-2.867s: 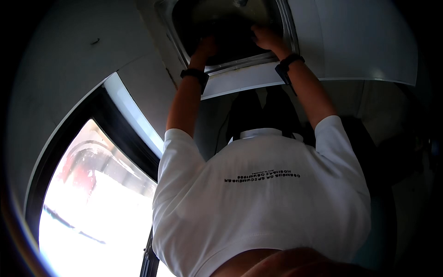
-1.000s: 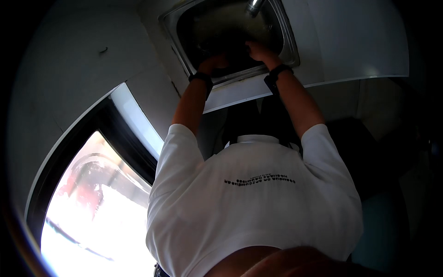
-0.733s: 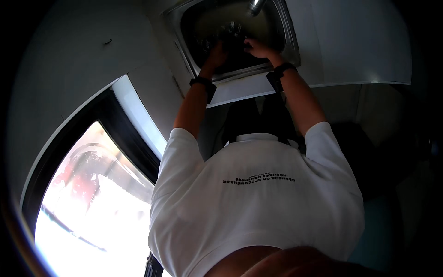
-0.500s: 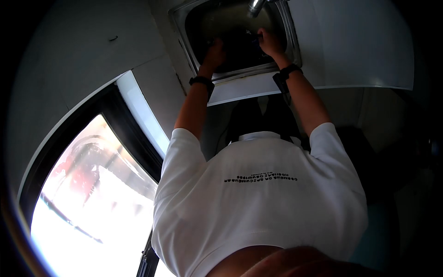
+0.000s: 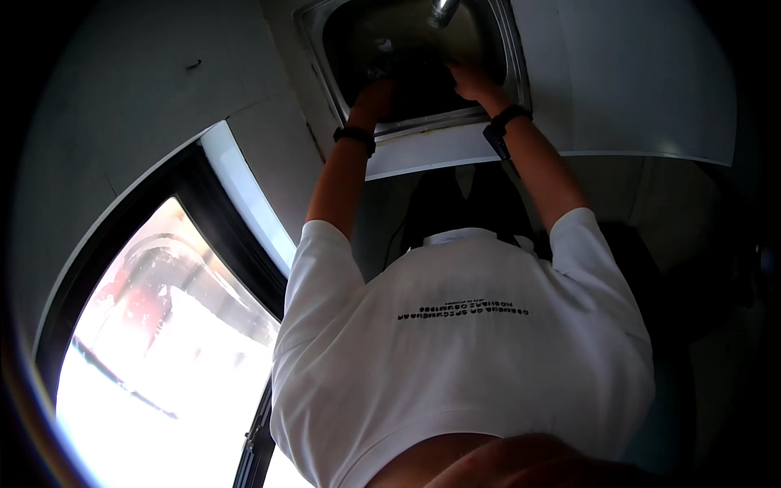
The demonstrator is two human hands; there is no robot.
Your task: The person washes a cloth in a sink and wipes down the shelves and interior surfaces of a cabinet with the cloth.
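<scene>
A dark, soft-looking cloth (image 5: 431,89) lies in the metal sink (image 5: 446,124), its outline mostly lost in shadow. My left hand (image 5: 375,97) is closed on the cloth's left side, with its fingertips hard to make out in the dark. On the right side my right hand (image 5: 476,84) also has its fingers bent into the cloth. Above and between the hands, the metal tap (image 5: 442,11) points down into the basin. I cannot tell whether water is running.
The white counter (image 5: 626,81) extends right of the sink, its front edge close to my body. At lower left is a bright window (image 5: 171,325) with a dark frame. A small hook (image 5: 194,64) is on the grey wall.
Both hands have moved slightly lower in the view, toward my body, and the right hand's raised fingers have dropped. A small bright glint now shows on the left of the basin.
</scene>
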